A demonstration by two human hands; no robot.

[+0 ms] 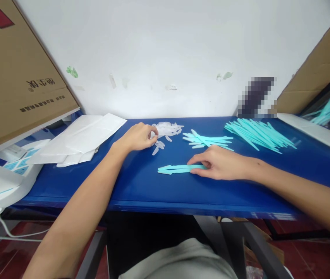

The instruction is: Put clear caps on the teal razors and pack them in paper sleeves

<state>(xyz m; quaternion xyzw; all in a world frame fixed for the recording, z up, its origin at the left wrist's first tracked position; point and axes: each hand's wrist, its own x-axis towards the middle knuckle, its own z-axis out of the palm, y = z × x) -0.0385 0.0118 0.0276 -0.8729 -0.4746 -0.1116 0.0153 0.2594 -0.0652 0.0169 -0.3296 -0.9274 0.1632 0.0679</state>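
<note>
Between the thumb and fingers of my right hand (211,162) are turquoise eyebrow razors (173,169), seemingly two, side by side with their blade ends pointing left. They lie on or just over the blue table. My left hand (140,136) is at the left edge of a pile of small clear plastic blade caps (167,128). Its fingers are curled, and whatever is between the tips is too small to make out. A few loose caps (158,146) lie just below those fingertips. Behind my right hand is a small, loose group of turquoise razors (205,139).
A larger heap of turquoise razors (258,133) lies at the right. White plastic bags (80,135) and a white device with blue keys (22,174) occupy the left of the blue table (141,190). A cardboard box (16,73) leans over them; a white wall (165,50) stands behind.
</note>
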